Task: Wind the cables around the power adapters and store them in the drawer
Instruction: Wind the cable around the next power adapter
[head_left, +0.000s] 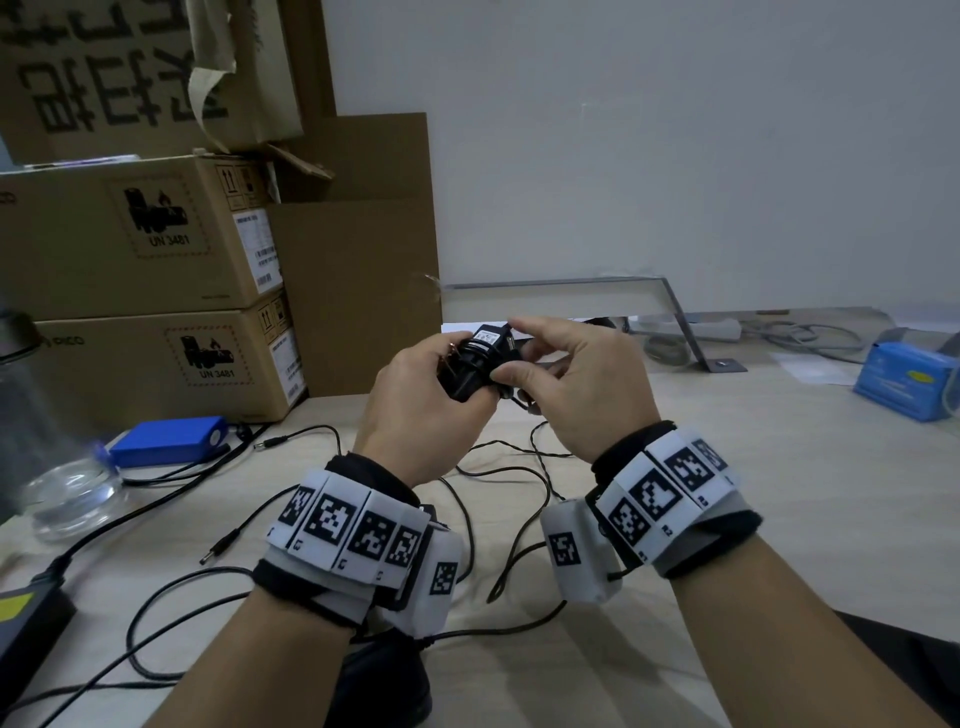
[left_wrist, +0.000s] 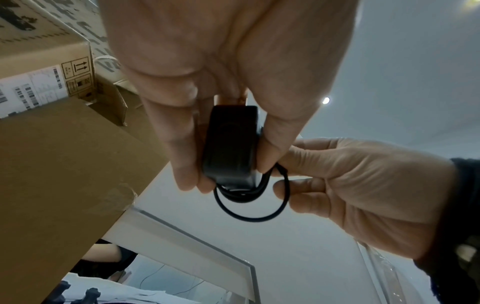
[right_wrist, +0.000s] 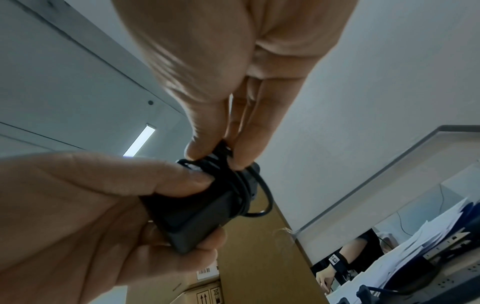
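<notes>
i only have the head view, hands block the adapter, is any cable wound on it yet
Observer: Yes. The right wrist view shows several turns of cable already wrapped round one end of the power adapter.
Operator: what is the right hand doing
Observer: The right hand pinches the cable against the wraps with thumb and fingertips.
Operator: any slack near the adapter
Observer: The left wrist view shows one loose loop hanging off the wrapped end, not yet pulled tight.
Operator: left hand grip ok
Observer: In that view the left hand holds the adapter body between thumb and fingers, clear of the wraps.
</notes>
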